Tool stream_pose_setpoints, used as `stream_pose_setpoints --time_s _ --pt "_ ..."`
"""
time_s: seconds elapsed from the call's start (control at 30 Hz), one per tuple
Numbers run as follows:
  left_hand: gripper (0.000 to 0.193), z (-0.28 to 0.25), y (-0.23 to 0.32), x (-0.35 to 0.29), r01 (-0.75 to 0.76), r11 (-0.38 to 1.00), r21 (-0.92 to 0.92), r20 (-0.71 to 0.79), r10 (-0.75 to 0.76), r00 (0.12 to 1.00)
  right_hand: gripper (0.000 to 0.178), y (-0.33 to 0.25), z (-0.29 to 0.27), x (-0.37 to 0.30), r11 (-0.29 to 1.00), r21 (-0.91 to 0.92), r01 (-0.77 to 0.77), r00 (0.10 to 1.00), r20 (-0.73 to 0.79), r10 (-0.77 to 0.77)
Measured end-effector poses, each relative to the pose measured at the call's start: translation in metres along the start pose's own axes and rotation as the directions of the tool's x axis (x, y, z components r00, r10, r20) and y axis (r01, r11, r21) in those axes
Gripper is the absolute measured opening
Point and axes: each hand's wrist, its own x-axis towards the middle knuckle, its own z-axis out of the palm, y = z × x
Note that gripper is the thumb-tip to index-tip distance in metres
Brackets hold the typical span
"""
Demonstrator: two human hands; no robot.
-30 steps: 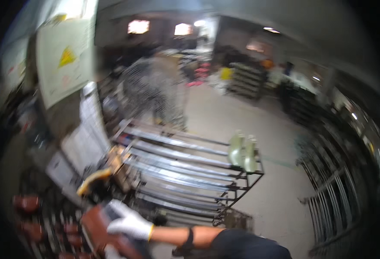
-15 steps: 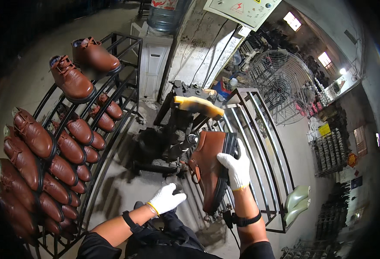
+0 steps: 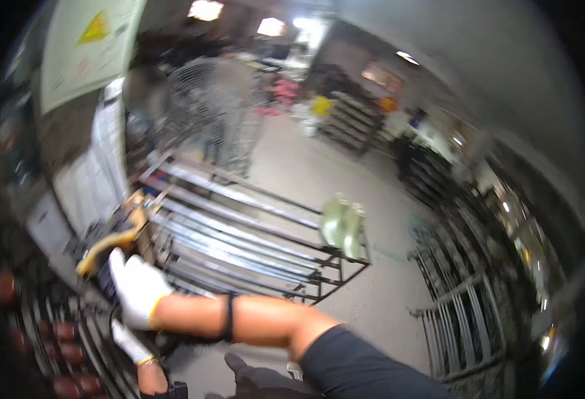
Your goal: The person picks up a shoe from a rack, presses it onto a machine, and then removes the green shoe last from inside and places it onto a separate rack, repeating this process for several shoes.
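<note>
My right hand (image 3: 136, 287), in a white glove, reaches across to the left and lies against a dark machine with a yellow part (image 3: 114, 234). Its back faces the camera and hides whatever is under the palm. A black band circles that forearm. My left hand (image 3: 129, 342), also in a white glove, sits just below it near the lower edge, blurred, so its fingers are unclear. Brown shoes (image 3: 66, 330) lie in rows on a dark rack at the lower left.
A metal rack of long bars (image 3: 239, 229) stands right of the machine, with a pair of pale green shoe forms (image 3: 342, 226) on its far end. Behind are a wire cage fan (image 3: 206, 106), a pale cabinet (image 3: 106, 153), distant shelves (image 3: 346, 123) and dark racks (image 3: 465, 319) at the right.
The view swung from looking down at the shoe rack and machine to looking out over the floor. The brown shoe seen in my right hand half a second ago no longer shows.
</note>
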Motion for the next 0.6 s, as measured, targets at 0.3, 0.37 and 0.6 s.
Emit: stream_pose_setpoints --time_s 0.3,0.37,0.6 --pt "0.041 0.089 -0.049 -0.018 -0.118 0.964 0.240 0.013 0.118 0.993 0.086 0.121 0.011 -0.044 0.532 0.772 -0.349 0.912 0.410 0.005" --pt "0.042 0.104 -0.050 0.002 -0.124 0.956 0.265 0.038 0.118 0.992 0.070 0.098 0.016 -0.052 0.547 0.780 -0.304 0.945 0.322 0.066" --pt "0.045 0.151 -0.061 0.019 -0.070 0.917 0.393 0.081 0.041 0.996 0.101 0.073 -0.008 -0.075 0.626 0.695 -0.353 0.932 0.318 0.172"
